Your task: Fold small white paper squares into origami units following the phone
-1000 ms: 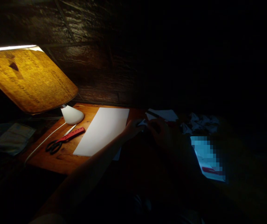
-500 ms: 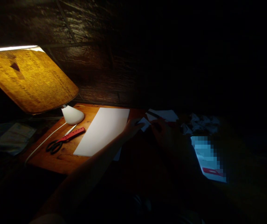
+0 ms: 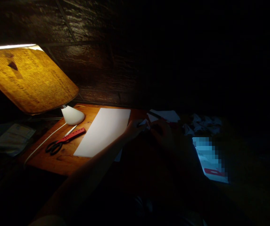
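Note:
A small piece of white paper [image 3: 145, 123], looking folded, is held up between my two hands over the dark part of the table. My left hand [image 3: 134, 128] is closed on its left side, the thumb and fingers pinching it. Deep in shadow on the other side, my right hand [image 3: 162, 131] is closed at the paper's right edge; its fingers show only dimly. Left of my hands lies a stack of white paper sheets [image 3: 104, 131]. Just behind them rest more white sheets [image 3: 170, 116] with a dark strip across them.
A lamp with a yellow printed shade [image 3: 31, 78] and white base [image 3: 73, 115] lights the wooden table [image 3: 61, 163]. Scissors [image 3: 54, 147] lie by a red ruler [image 3: 76, 134] and white pen [image 3: 71, 130]. Several folded paper pieces [image 3: 203, 123] sit right, behind a lit screen [image 3: 211, 160].
The small paper between my hands has changed from a flat, squarish shape to a narrower, more folded one. Both hands stay almost in place, and the view has shifted slightly.

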The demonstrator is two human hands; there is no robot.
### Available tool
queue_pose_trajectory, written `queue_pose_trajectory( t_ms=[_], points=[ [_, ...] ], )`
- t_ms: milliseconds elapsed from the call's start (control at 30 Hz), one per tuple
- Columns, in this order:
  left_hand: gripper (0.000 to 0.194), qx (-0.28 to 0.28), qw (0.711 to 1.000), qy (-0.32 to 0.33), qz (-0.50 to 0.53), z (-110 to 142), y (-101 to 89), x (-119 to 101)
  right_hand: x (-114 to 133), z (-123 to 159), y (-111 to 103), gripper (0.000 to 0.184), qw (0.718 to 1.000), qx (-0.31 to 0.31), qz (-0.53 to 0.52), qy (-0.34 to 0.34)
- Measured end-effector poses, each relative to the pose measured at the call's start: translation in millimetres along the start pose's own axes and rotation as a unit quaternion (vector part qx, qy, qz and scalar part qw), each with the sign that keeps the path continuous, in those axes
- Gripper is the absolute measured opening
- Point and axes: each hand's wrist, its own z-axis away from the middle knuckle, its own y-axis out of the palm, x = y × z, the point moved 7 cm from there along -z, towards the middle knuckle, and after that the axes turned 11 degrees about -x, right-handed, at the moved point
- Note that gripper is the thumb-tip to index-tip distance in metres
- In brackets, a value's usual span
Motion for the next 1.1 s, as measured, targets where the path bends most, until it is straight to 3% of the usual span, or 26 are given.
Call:
queue_pose_trajectory(
  t_ms=[367,567,767,1100],
  points=[
    [0.032,-0.007,1.000,0.002,-0.024,-1,0.2,5,-1,1,6,0.012,0.999,0.005,0.024,-0.028],
    [0.024,-0.008,1.000,0.001,-0.017,-3,-0.8,8,-2,1,5,0.013,1.000,0.003,0.025,-0.016],
    [0.024,0.011,1.000,0.017,-0.021,-2,0.6,3,-6,1,6,0.025,0.999,-0.005,0.009,-0.034],
    [0.020,0.034,0.999,0.010,-0.037,1,5.0,-6,-7,-1,2,0.012,1.000,-0.022,0.017,-0.002]
  ],
)
